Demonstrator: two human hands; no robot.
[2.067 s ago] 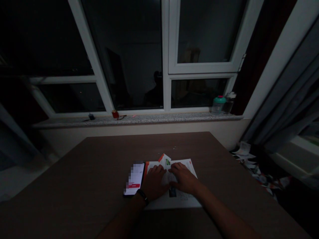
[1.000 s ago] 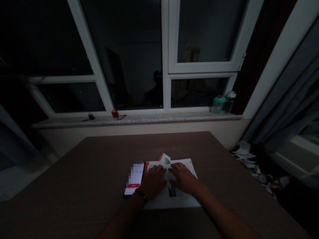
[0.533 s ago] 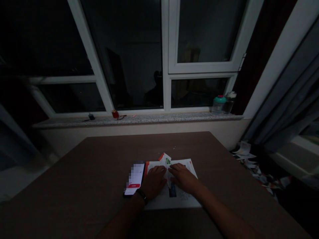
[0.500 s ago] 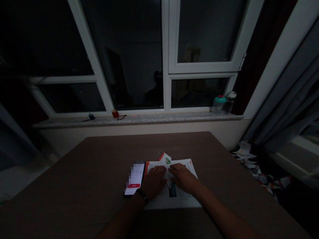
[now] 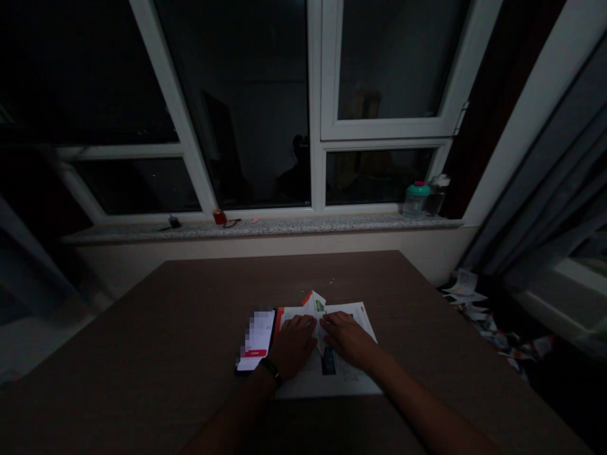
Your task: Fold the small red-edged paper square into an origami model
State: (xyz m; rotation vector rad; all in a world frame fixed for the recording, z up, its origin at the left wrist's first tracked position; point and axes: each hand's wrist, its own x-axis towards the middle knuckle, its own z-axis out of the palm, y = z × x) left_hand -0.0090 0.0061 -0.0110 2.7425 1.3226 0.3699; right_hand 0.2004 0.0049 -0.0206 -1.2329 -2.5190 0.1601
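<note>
A small folded paper piece [image 5: 319, 306], pale with an orange-red edge and a green patch, lies on a printed booklet [image 5: 332, 387]. From its left side, my left hand [image 5: 291, 344] rests fingertips on the fold, thumb apart and lower. My right hand [image 5: 348, 338] meets it from the right, fingers laid along the paper and thumb apart. The fingertips of both hands nearly meet over the fold, hiding its middle. The point of the folded paper shows below, between the thumbs. Neither hand wraps around anything.
A lit phone [image 5: 258, 338] lies against the booklet's left side. The brown table [image 5: 190, 328] reaches toward a stone windowsill [image 5: 294, 226] carrying a teal-lidded bottle [image 5: 416, 199], a clear bottle [image 5: 437, 196] and a small red item [image 5: 219, 217]. Loose papers [image 5: 474, 303] are piled at the right.
Hardly anything differs. My right thumb and fingers have shifted very slightly on the folded paper; my left hand, booklet and phone stay in place.
</note>
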